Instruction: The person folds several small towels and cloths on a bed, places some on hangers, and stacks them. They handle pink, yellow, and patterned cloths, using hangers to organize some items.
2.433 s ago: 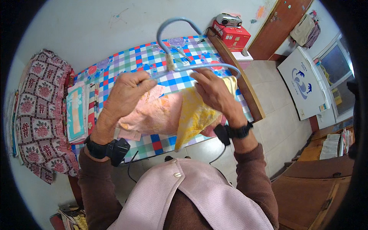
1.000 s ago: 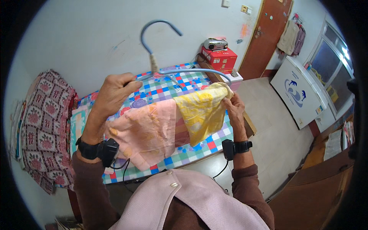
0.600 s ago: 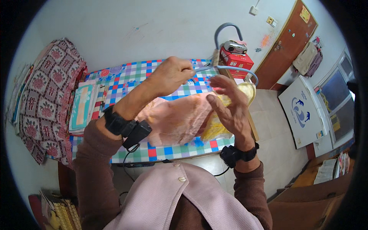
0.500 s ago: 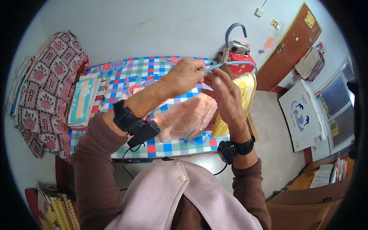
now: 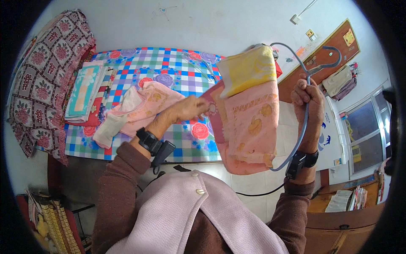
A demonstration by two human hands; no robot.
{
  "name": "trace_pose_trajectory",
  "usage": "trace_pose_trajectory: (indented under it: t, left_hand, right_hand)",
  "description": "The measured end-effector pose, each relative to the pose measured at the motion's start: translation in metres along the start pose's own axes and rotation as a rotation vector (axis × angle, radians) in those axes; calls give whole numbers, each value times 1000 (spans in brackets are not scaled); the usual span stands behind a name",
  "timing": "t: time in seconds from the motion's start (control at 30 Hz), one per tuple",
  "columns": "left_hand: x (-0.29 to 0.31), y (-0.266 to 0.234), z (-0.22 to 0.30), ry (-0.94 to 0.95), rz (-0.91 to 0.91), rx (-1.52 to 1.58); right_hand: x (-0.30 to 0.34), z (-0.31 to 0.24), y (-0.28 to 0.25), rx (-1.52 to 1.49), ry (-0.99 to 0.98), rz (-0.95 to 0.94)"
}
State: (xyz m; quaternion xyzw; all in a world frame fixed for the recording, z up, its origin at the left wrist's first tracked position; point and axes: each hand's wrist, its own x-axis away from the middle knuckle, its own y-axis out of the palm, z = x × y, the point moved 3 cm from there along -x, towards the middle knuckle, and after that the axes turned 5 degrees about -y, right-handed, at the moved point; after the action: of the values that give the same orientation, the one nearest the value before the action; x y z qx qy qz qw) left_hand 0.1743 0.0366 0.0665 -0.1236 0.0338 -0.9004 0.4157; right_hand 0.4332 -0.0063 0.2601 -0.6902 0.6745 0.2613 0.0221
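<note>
Here's the right hand (image 5: pixel 308 94), up on a raised, near-vertical forearm, fingers curled tight around the neck of a blue clothes hanger (image 5: pixel 304 125), which is turned on its side with the hook pointing away to the right. Draped on that hanger, up in the air at the near right end of the bed (image 5: pixel 165 150), hangs a pink-and-yellow towel (image 5: pixel 253 122), yellow part uppermost, pink part below. And over comes the left forearm, slanting up and inward from a brown sleeve (image 5: pixel 120 178), putting the left hand (image 5: pixel 194 108) right at the towel's left edge; blur softens the fingers, so whether that grip is pinching the cloth or merely brushing it, I can't tell. The bar under the towel is hidden, and whether yellow and pink are one piece is hard to say. Behind it all, a red box (image 5: pixel 278 69) peeks out, mostly covered. On the bed lies a pink-and-white garment (image 5: pixel 152 101), part of it behind the left forearm, and beyond that a second hanger (image 5: pixel 208 67), thin and hard to pick out against the checks.
</note>
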Motion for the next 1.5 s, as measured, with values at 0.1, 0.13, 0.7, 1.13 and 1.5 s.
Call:
trace_pose_trajectory:
  t: [0.1,0.13,0.7,1.13,1.5]
  left_hand:
    - [-11,34,-76,-294,-39,82]
    - [-13,45,-89,-269,-76,218]
    - [-75,79,-75,80,259,748]
    - [-65,66,-141,82,451,839]
    - [-65,86,-175,-217,122,243]
  right_hand:
    - [-4,-9,9,0,-17,-31]
    - [-5,-11,13,12,-13,-32]
    - [-23,-39,26,101,-35,-41]
    - [-51,-39,15,67,-86,-37]
    - [-57,-47,12,2,-28,-124]
